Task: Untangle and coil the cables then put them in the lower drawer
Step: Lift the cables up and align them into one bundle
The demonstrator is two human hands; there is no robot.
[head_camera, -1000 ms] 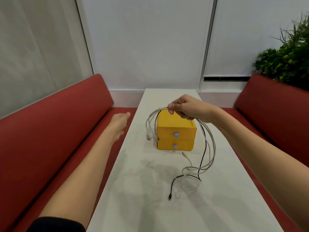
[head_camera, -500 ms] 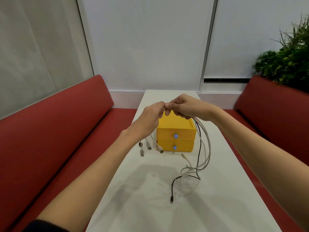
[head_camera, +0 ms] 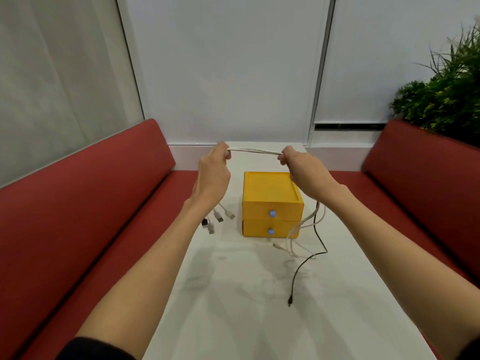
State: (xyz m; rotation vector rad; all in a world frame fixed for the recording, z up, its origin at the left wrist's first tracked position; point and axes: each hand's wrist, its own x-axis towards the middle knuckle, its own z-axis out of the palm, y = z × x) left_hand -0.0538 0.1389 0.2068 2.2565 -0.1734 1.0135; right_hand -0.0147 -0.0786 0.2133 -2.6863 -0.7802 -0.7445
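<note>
**Two hands hold a bunch of cables up over a yellow box**

Both hands are up in the air above the white tabletop (head_camera: 233, 320). The left hand (head_camera: 213, 172) has its grip closed tight on one end of a stretch of white cables (head_camera: 254, 151). The right hand (head_camera: 302, 168) has its grip closed tight on the other end. Between the two hands the cables run almost flat, with a small bend up in the middle.

Below the left hand, a few cable ends with plugs (head_camera: 217, 221) hang down, just left of the box. It is hard to tell if they touch the tabletop.

Below the right wrist, more white cables and one black cable (head_camera: 309, 261) drop down past the right side of the box. The white ones loop onto the tabletop just in front of the box's right corner. The black cable curves toward the person and its plug lies flat on the tabletop, well apart from the box.

The yellow box (head_camera: 271, 201) sits in the middle of the tabletop, under the hands. It has two drawers, one on top of the other. Each has a small blue knob. The lower drawer (head_camera: 262, 229) is shut, and so is the top one.

Red benches (head_camera: 91, 203) stand on both sides of the tabletop. A green plant (head_camera: 446, 100) is behind the right bench.
</note>
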